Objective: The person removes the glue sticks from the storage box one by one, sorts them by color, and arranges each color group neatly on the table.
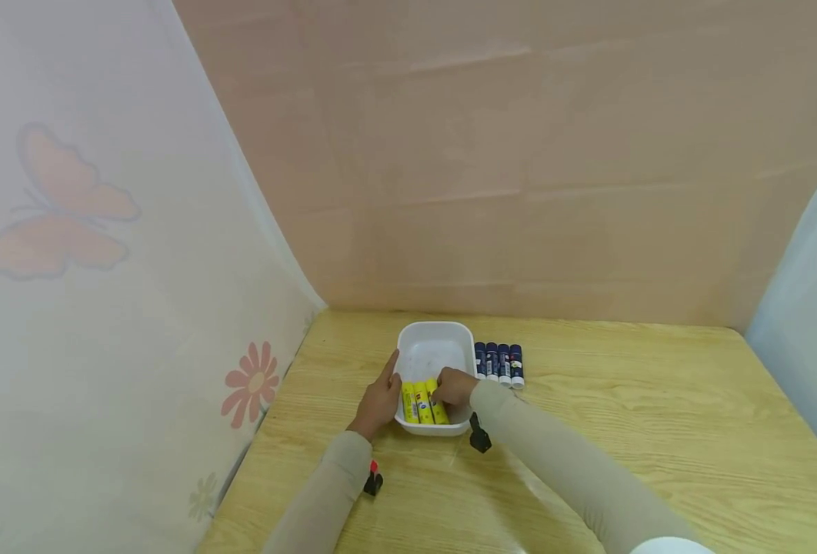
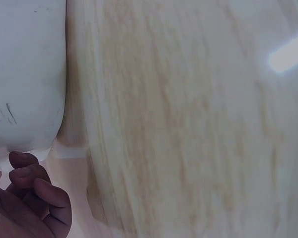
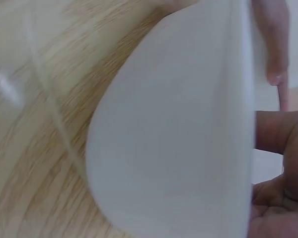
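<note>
A white plastic tray (image 1: 436, 329) stands on the table, with three yellow glue sticks (image 1: 410, 404) side by side in its near left part. My left hand (image 1: 376, 402) grips the tray's left wall, index finger along the outside and thumb at the rim. In the left wrist view its other fingers (image 2: 52, 196) curl beside the tray's wall. My right hand (image 1: 457, 387) reaches in over the right rim and pinches the rightmost yellow glue stick (image 1: 438, 408). In the right wrist view the tray's wall (image 3: 174, 124) hides the fingertips and that stick.
Several dark blue glue sticks with white ends (image 1: 504, 365) lie in a row against the tray's right side. The wooden table (image 1: 630, 392) meets a brown backdrop (image 1: 519, 192) behind and a white patterned sheet (image 1: 138, 346) at left. A white round object (image 1: 671, 546) shows at the bottom edge.
</note>
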A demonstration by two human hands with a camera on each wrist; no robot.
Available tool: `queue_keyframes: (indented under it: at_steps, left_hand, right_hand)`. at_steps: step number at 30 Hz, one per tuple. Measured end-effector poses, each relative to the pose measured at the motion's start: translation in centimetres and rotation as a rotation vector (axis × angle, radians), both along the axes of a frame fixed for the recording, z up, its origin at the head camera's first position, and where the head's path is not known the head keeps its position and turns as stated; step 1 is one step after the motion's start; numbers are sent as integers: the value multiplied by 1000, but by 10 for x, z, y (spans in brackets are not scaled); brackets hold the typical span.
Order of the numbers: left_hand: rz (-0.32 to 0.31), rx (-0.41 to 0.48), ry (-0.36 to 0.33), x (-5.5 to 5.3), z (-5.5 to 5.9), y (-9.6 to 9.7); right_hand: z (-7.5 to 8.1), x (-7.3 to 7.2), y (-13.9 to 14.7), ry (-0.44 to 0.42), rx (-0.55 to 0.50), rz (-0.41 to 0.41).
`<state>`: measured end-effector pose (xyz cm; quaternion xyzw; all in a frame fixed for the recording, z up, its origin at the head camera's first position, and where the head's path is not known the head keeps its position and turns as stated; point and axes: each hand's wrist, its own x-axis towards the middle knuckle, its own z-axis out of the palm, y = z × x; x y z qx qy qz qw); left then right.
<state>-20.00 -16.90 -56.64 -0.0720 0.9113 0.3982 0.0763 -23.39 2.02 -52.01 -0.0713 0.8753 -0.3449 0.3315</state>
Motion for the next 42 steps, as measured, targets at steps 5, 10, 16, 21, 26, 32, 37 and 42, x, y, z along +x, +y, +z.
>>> queue_keyframes:
  at_steps: [5, 10, 16, 21, 26, 32, 37, 42]
  left_hand:
    - [4, 9, -11, 4, 0, -3]
    - [10, 0, 0, 4, 0, -6]
    - [11, 1, -5, 5, 0, -8]
    - [13, 0, -11, 7, 0, -8]
    - [1, -7, 5, 5, -1, -4]
    - [-23, 4, 15, 4, -2, -2]
    - [-11, 13, 14, 4, -3, -7]
    - [-2, 39, -10, 4, 0, -7]
  right_hand:
    - [-1, 3, 1, 5, -85, -47]
    - [1, 5, 0, -3, -171, -80]
    - [1, 6, -2, -28, -235, -123]
    - [0, 8, -1, -34, -246, -130]
    - [0, 7, 3, -31, -262, -148]
    - [-4, 6, 8, -71, -389, -175]
    - [-9, 4, 13, -142, -658, -181]
    - [-11, 2, 20, -187, -828, -183]
